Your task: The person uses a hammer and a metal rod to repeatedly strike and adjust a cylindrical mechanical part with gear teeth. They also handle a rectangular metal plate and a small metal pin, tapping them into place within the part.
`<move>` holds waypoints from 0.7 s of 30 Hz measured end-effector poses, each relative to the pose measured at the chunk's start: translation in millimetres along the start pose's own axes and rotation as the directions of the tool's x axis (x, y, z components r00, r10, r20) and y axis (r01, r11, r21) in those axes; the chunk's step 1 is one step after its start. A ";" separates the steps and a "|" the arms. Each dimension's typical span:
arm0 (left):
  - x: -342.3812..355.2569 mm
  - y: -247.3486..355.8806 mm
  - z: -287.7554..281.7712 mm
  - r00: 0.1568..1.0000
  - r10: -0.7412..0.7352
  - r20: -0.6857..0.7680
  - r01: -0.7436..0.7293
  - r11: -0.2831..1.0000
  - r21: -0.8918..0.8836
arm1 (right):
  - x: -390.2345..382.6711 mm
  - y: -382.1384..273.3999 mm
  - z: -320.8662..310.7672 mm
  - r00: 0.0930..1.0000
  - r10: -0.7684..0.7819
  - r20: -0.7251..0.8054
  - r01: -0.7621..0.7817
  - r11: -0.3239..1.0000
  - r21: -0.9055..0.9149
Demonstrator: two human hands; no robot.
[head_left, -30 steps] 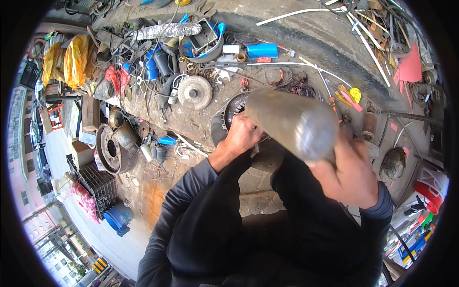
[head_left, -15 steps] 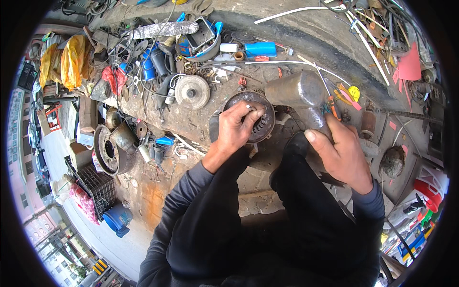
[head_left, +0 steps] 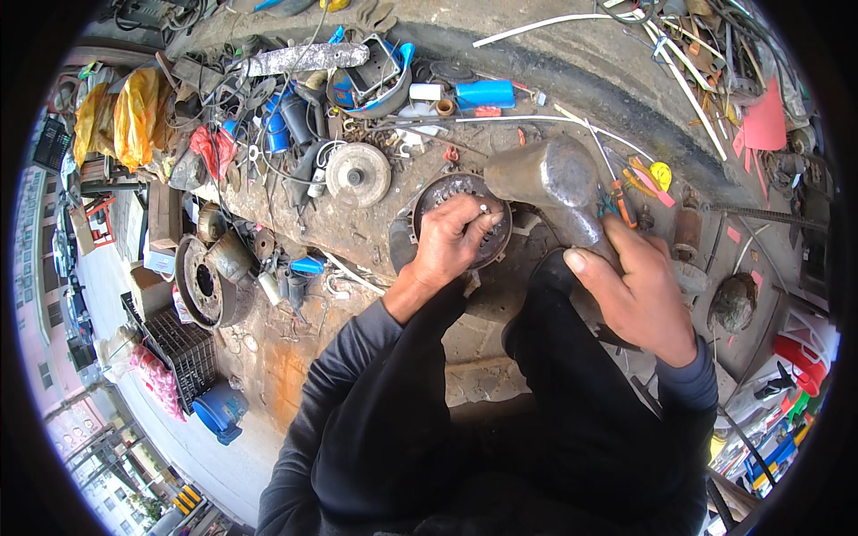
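My right hand (head_left: 639,290) is wrapped round the metal handle of a heavy steel hammer (head_left: 543,172). The hammer's thick cylindrical head hangs just right of my left hand and above the right rim of a round metal part (head_left: 436,194). That part is dark, with a raised rim and a ring of slots or teeth inside. Over its opening, my left hand (head_left: 450,239) pinches a small metal pin (head_left: 483,209) between thumb and fingers. Only the pin's light tip shows; its lower end is hidden, so I cannot tell whether it touches the part.
A grey disc with a hub (head_left: 357,175) lies to the left. Beyond it are a blue-edged basin (head_left: 384,105), a blue cylinder (head_left: 485,95), cables and scrap. Orange-handled pliers (head_left: 623,204) lie right of the hammer. A rusty wheel rim (head_left: 198,279) stands farther left.
The hammer's head has shifted slightly left and tilted, nearer my left hand. My left hand has moved a little to the right and lower, still pinching the pin.
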State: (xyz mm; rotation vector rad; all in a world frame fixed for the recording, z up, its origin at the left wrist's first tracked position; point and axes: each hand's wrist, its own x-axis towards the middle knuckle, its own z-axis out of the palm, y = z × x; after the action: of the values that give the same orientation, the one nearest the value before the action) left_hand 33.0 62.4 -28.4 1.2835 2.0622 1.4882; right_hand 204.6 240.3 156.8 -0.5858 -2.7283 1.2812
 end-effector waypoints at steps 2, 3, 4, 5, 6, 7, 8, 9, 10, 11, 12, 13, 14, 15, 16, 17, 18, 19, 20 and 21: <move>-0.5 0.6 2.1 0.999 0.036 -0.016 -0.036 0.999 0.014 | -4.7 -14.5 -13.2 0.999 -0.037 -0.016 0.037 0.999 -0.006; -0.9 0.9 3.1 0.993 0.107 -0.041 -0.105 0.993 0.052 | -8.9 -20.0 -18.8 0.998 -0.056 -0.030 0.057 0.998 0.011; -0.6 0.3 3.6 1.000 0.017 -0.012 -0.017 0.998 -0.052 | -11.2 -22.4 -22.1 0.994 -0.094 -0.049 0.095 0.995 0.019; -0.3 0.0 4.7 0.999 0.031 -0.024 -0.032 0.999 -0.024 | -10.8 -20.6 -20.7 0.966 -0.229 -0.119 0.232 0.973 0.009; -0.2 -0.8 3.4 0.997 0.081 -0.007 -0.080 0.994 0.070 | -10.8 -17.5 -18.5 0.925 -0.362 -0.120 0.344 0.928 -0.144; 0.2 -1.6 3.0 0.997 0.083 0.008 -0.083 0.993 0.083 | -10.2 -11.9 -14.6 0.916 -0.389 -0.098 0.367 0.911 -0.186; 0.8 -2.6 2.3 0.998 0.058 0.001 -0.058 0.995 0.084 | -7.9 -4.4 -7.6 0.946 -0.321 -0.036 0.309 0.932 -0.190; 1.9 -3.8 1.7 0.999 0.034 -0.006 -0.033 0.996 0.085 | -6.7 2.8 -0.6 0.981 -0.140 0.133 0.173 0.943 -0.284; 0.4 -3.3 2.3 1.000 -0.009 -0.019 0.010 0.998 0.061 | 2.0 12.2 12.6 0.979 -0.135 0.152 0.179 0.926 -0.332; 6.4 -9.0 -1.6 1.000 -0.018 -0.012 0.019 0.999 0.045 | 0.3 17.2 13.2 0.977 -0.078 0.197 0.142 0.931 -0.336; 5.5 -9.4 -1.7 0.996 -0.048 -0.070 0.049 0.999 0.024 | 2.6 21.3 15.1 0.968 0.034 0.248 0.074 0.908 -0.413; 6.3 -11.6 -1.4 0.999 0.000 -0.047 0.001 1.000 0.021 | 1.5 21.5 15.6 0.970 -0.030 0.241 0.115 0.931 -0.348; 5.0 -12.2 1.5 1.000 0.016 -0.023 -0.016 1.000 0.009 | -1.5 18.9 12.0 0.970 -0.020 0.243 0.107 0.930 -0.351; 5.4 -14.5 1.6 0.999 0.034 -0.006 -0.034 0.999 -0.006 | -1.7 15.8 8.7 0.963 0.018 0.268 0.094 0.913 -0.397; 2.5 -14.7 2.5 0.999 0.031 0.025 -0.031 0.999 -0.021 | -5.1 10.1 2.5 0.972 -0.028 0.235 0.104 0.943 -0.318; 0.0 -14.9 2.1 0.998 0.030 0.057 -0.028 0.999 -0.033 | -10.4 1.9 -5.8 0.973 -0.031 0.227 0.093 0.958 -0.270; -1.9 -14.3 3.6 0.999 0.021 0.041 -0.018 0.997 -0.073 | -14.3 -5.7 -12.1 0.977 -0.053 0.208 0.104 0.965 -0.243; -3.6 -13.1 4.9 1.000 0.012 0.026 -0.009 0.993 -0.114 | -16.0 -12.4 -15.0 0.985 -0.102 0.138 0.131 0.965 -0.225; -4.2 -12.6 3.9 0.995 0.098 0.016 -0.095 0.985 -0.142 | -13.6 -15.3 -15.4 0.975 -0.211 0.068 0.221 0.950 -0.219; -4.7 -11.2 3.4 0.997 0.061 0.046 -0.058 0.997 -0.051 | -10.9 -17.0 -15.4 0.940 -0.341 -0.009 0.329 0.913 -0.240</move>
State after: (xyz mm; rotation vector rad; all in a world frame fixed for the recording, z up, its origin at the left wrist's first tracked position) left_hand 32.4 59.9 -40.8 1.3588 1.9608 1.5098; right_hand 212.8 237.6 180.7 -0.1444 -2.7961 0.8594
